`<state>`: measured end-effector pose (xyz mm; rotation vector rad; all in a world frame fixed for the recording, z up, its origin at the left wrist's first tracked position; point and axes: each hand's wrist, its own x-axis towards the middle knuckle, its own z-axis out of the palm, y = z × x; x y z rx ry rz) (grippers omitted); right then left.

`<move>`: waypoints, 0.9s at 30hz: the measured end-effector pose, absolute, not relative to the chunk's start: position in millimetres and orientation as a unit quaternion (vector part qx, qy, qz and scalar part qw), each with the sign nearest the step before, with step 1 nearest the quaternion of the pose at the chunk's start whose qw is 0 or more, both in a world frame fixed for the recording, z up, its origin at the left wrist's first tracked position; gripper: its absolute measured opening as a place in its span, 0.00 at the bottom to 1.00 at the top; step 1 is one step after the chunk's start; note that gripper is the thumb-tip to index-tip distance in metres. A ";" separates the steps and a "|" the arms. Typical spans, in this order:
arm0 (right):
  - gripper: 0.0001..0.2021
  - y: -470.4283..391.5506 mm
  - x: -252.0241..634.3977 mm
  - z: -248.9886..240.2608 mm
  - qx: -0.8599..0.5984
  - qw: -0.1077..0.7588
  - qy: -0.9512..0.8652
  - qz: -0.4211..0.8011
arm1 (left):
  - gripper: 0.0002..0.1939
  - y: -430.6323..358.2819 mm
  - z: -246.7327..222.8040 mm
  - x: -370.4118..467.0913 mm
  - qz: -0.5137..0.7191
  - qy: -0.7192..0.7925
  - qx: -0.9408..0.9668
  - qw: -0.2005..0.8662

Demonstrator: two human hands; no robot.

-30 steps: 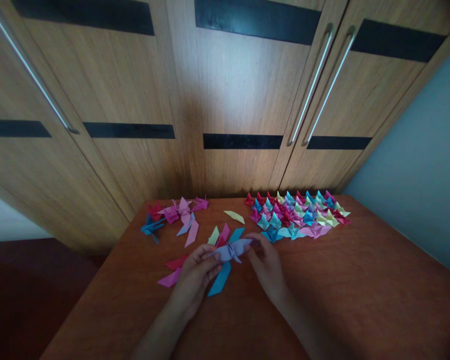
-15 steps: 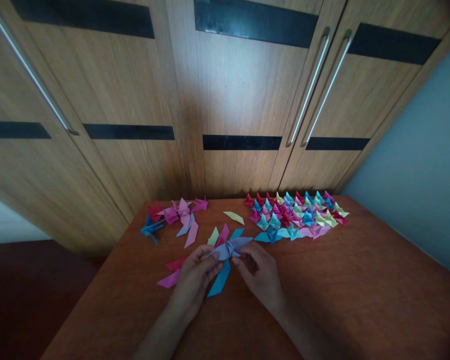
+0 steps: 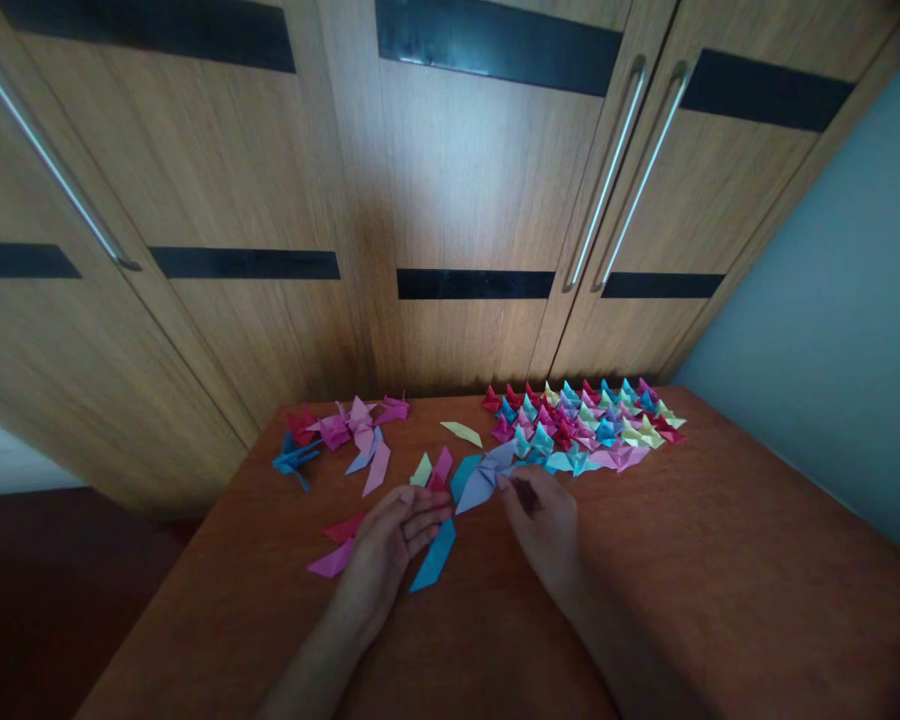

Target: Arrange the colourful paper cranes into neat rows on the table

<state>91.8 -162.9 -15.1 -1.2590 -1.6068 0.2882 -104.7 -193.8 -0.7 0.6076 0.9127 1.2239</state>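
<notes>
A lavender folded paper piece (image 3: 483, 480) with spread wings is pinched by my right hand (image 3: 546, 515) at its right end. Just left of it, my left hand (image 3: 394, 535) has its fingers stretched out and holds nothing. Under and beside the hands lie blue paper strips (image 3: 433, 556), a magenta strip (image 3: 440, 470) and a pale green one (image 3: 421, 470). Red (image 3: 344, 528) and pink (image 3: 332, 560) pieces lie left of my left hand.
Rows of colourful folded paper pieces (image 3: 585, 425) stand at the back right of the wooden table (image 3: 682, 600). Pink folded pieces (image 3: 360, 422) and a blue one (image 3: 295, 458) lie back left, with a yellow strip (image 3: 462, 433) between. A wooden cabinet (image 3: 465, 180) stands behind.
My left hand has let go of the lavender piece and opened. My right hand has moved slightly right with the piece, which is now tilted. The view has shifted a little.
</notes>
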 end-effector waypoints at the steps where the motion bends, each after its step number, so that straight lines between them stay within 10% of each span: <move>1: 0.11 -161.6 97.1 -14.0 -0.530 0.519 -0.663 0.102 | 0.11 -193.8 -1.2 -104.8 0.542 0.407 0.276 0.681; 9: 0.19 -156.1 208.1 -7.0 -0.655 0.563 -0.502 -0.035 | 0.11 -194.7 -5.2 -107.0 0.536 0.405 0.286 0.683; 21: 0.17 -143.8 338.0 -46.6 -0.857 0.206 -0.460 -0.105 | 0.14 -196.5 3.6 -102.4 0.521 0.436 0.283 0.677; 27: 0.18 -133.0 336.6 -57.6 -0.856 0.175 -0.480 -0.081 | 0.10 -196.1 -0.4 -105.5 0.513 0.429 0.294 0.683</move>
